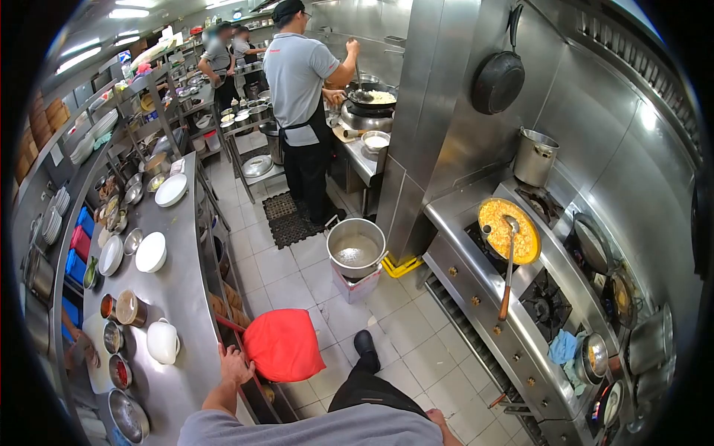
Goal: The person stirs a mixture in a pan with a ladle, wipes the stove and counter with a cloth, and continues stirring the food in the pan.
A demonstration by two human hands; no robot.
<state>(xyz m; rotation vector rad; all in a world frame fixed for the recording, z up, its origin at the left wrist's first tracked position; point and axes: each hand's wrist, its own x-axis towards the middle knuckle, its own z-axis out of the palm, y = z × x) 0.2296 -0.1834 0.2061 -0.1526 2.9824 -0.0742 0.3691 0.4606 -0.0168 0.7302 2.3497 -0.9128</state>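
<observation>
My left hand (pixel 235 366) lies at the edge of the steel counter (pixel 175 334), fingers apart, with nothing in it. Just to its right is a red-covered seat (pixel 284 345), close to the fingertips. A white jug (pixel 163 342) with a handle stands on the counter, left of and above this hand. Low beside my hip is my right hand (pixel 436 418), mostly hidden by my body, its fingers out of sight. The stove (pixel 483 316) stands beyond it on the right. On the stove sits a pan of orange-yellow food (pixel 500 227), with a wooden-handled ladle (pixel 510 267) lying in it.
A large pot (pixel 355 245) stands on a box on the tiled floor ahead. Farther on, a person (pixel 301 89) stirs a wok (pixel 372 99), near a black floor mat (pixel 290 215). White bowls (pixel 151 252) and sauce containers (pixel 132 308) line the counter. A metal pillar (pixel 424 111) rises before the stove.
</observation>
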